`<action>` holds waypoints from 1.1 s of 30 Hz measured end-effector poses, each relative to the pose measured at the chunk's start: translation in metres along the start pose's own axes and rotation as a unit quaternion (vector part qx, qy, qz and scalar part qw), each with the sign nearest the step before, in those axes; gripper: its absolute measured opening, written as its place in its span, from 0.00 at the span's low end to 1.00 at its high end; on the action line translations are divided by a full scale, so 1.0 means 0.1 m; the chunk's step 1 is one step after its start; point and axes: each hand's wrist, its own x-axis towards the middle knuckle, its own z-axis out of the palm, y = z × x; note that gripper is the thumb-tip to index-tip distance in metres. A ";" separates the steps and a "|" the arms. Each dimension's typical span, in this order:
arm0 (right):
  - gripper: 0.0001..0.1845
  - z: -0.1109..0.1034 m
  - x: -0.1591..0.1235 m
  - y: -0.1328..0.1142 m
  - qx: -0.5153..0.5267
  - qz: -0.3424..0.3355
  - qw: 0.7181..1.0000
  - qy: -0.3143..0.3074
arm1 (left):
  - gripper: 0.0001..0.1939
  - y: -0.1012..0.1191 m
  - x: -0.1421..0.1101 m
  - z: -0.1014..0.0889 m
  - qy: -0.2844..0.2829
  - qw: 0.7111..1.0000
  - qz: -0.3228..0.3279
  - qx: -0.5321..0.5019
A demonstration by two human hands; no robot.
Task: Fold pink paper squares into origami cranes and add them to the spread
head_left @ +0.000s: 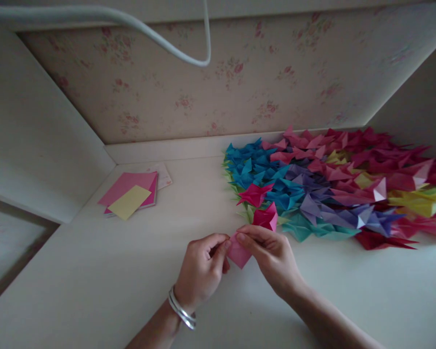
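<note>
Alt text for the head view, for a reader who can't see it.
A person's left hand and right hand pinch a folded pink paper over a white tabletop. Many-coloured folded paper shapes lie massed at right; a small stack of pink and yellow paper lies at left.

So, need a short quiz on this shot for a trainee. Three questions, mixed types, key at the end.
1. What do the left hand and right hand hold between them?
2. True or false: silver bangles are worn on the right arm.
3. At the left of the table, what colour is the top sheet lying over the pink paper? A) blue B) yellow C) green

Key:
1. A small piece of pink paper, pinched in the fingers of both hands.
2. False; the silver bangles are on the left.
3. B
</note>
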 end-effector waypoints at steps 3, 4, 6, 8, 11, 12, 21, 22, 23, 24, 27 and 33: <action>0.09 0.00 0.01 0.01 0.015 0.004 1.000 0.003 | 0.17 0.01 -0.01 0.01 0.004 1.000 0.001 0.008; 0.09 0.01 0.02 0.01 0.021 0.009 1.000 0.008 | 0.16 0.01 -0.01 0.01 0.008 1.000 0.010 0.020; 0.10 0.02 0.03 0.02 0.039 0.025 0.999 0.023 | 0.13 0.01 -0.01 0.03 0.030 0.997 0.049 0.059; 0.12 0.02 0.05 0.03 0.069 0.043 0.996 0.036 | 0.11 -0.01 -0.02 0.05 0.062 0.985 0.120 0.105; 0.17 0.02 0.06 0.03 0.113 0.055 0.991 0.048 | 0.18 -0.03 -0.03 0.06 0.062 0.963 0.218 0.143; 0.17 0.02 0.06 0.02 0.118 0.056 0.990 0.049 | 0.17 -0.02 -0.03 0.05 0.049 0.960 0.233 0.146; 0.11 -0.01 0.05 0.00 0.174 0.073 0.979 0.081 | 0.21 0.02 -0.04 -0.08 -0.015 0.947 0.295 0.124; 0.11 0.00 0.04 0.01 0.180 0.077 0.978 0.075 | 0.21 0.01 -0.03 -0.08 -0.005 0.944 0.305 0.123; 0.10 0.00 0.03 0.01 0.183 0.080 0.978 0.063 | 0.20 -0.01 -0.02 -0.08 0.007 0.942 0.313 0.121; 0.10 0.01 0.02 0.02 0.184 0.082 0.978 0.047 | 0.20 -0.02 -0.02 -0.08 0.020 0.941 0.318 0.117; 0.16 0.02 -0.02 0.01 0.173 0.085 0.981 0.006 | 0.16 -0.03 -0.01 -0.07 0.062 0.956 0.275 0.082; 0.18 0.01 -0.05 -0.10 0.036 -0.002 0.997 -0.071 | 0.10 0.06 0.01 -0.11 0.066 0.993 0.032 -0.091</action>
